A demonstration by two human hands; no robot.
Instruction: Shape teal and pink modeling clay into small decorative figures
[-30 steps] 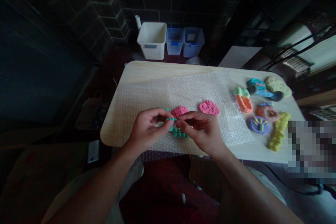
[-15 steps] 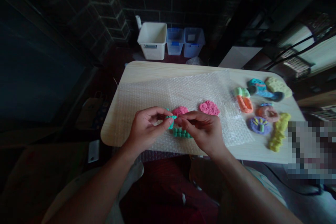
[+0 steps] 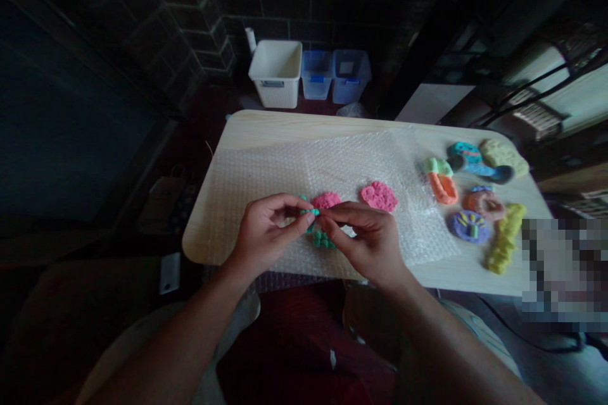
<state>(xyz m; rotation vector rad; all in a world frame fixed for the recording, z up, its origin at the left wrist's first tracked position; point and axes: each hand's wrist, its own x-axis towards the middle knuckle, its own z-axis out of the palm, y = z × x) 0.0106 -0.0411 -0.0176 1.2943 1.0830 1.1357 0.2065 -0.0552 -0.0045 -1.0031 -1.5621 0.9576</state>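
Between thumb and fingers, my left hand (image 3: 266,228) pinches a small green piece of soft modelling clay (image 3: 310,212). The closed fingertips of my right hand (image 3: 373,239) meet the right end of that piece; exactly what they grip is hidden. Below the fingers, a cluster of small green clay balls (image 3: 322,240) lies on the bubble wrap (image 3: 361,155), partly covered by my right thumb. Just behind my fingertips sits a pink clay lump (image 3: 327,200). A second bumpy pink clay shape (image 3: 379,196) rests beyond my right hand.
Several colourful clay pieces line the table's right side, among them an orange and green one (image 3: 443,188), a purple disc with yellow strips (image 3: 469,227) and a long yellow strip (image 3: 506,239). A white bin (image 3: 275,85) and two bluish plastic boxes stand behind the table (image 3: 266,123).
My right hand has shifted slightly left and its thumb covers more of the green balls. My left hand stays nearly still, holding the green clay.
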